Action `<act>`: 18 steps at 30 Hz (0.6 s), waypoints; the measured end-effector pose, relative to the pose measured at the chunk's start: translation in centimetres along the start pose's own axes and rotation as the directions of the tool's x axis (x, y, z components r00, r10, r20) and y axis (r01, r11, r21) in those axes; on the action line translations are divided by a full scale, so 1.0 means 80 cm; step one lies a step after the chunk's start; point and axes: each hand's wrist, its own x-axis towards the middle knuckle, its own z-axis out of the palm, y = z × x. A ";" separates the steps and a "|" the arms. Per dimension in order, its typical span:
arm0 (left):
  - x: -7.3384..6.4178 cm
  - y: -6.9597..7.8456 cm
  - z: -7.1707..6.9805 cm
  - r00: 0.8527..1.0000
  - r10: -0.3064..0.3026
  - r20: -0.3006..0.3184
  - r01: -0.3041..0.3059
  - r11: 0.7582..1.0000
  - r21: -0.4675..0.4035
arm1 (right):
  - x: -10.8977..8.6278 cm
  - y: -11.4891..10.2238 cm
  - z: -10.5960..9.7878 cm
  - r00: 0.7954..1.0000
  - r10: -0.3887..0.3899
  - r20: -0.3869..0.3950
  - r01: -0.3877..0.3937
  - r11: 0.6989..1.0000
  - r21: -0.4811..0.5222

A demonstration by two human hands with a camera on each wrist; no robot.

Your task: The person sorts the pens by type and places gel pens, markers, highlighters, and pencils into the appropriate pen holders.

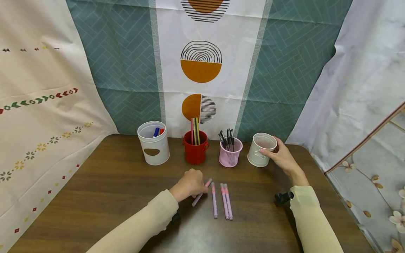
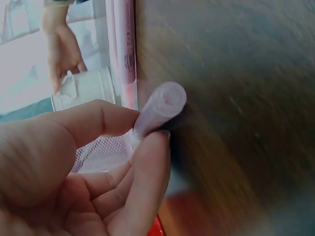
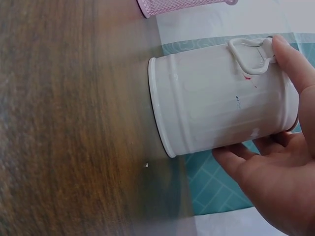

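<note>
My left hand (image 1: 190,184) pinches a lilac marker (image 1: 197,200) between thumb and finger, low over the table. In the left wrist view the marker's round end (image 2: 170,98) points toward the camera. To its right lie one lilac marker (image 1: 214,202) and a close pair of markers (image 1: 226,203), all with pink bands. My right hand (image 1: 284,160) holds a small white metal pot (image 1: 255,157) around its right side. In the right wrist view the thumb lies by the rim next to the wire handle (image 3: 241,61), with fingers round the far side of the pot.
Along the back of the wooden table (image 1: 120,196) stand a tall white pot (image 1: 156,149) with blue and red markers, a red pot (image 1: 196,154) with coloured pencils, and a pink mesh cup (image 1: 228,159) with several black-capped pens. A patterned curtain (image 1: 126,70) hangs behind.
</note>
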 end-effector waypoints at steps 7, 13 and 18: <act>0.005 -0.013 -0.006 1.000 -0.017 -0.024 0.013 0.986 -0.167 | 0.000 0.001 -0.001 1.000 0.001 0.004 -0.001 1.000 0.012; 0.014 -0.016 -0.014 0.991 0.073 -0.111 -0.098 0.967 -0.235 | 0.000 0.002 -0.001 1.000 -0.003 0.006 0.003 1.000 0.016; 0.026 -0.008 -0.017 0.975 0.136 -0.176 -0.185 0.935 -0.302 | 0.000 0.003 -0.003 1.000 -0.005 0.015 0.005 1.000 -0.014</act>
